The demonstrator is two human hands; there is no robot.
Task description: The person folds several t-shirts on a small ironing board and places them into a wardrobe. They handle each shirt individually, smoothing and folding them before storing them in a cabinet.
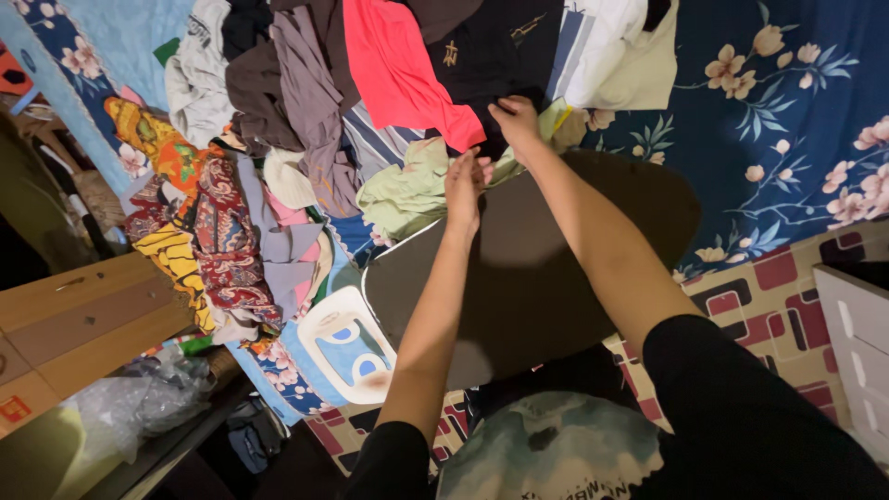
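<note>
Beyond the far end of an ironing board [556, 278], the right hand [515, 120] pinches a black garment [491, 46]; the left hand [465, 181], fingers curled, touches pale green cloth [407, 190].

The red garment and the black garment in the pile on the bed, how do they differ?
The red garment is bright and plain; the black garment is dark with small gold marks. The red garment lies draped as a long strip that no hand touches, while the right hand grips the black garment's lower edge. The left hand is nearer the pale green cloth. Both garments lie side by side, unfolded, atop the clothes pile.
</note>
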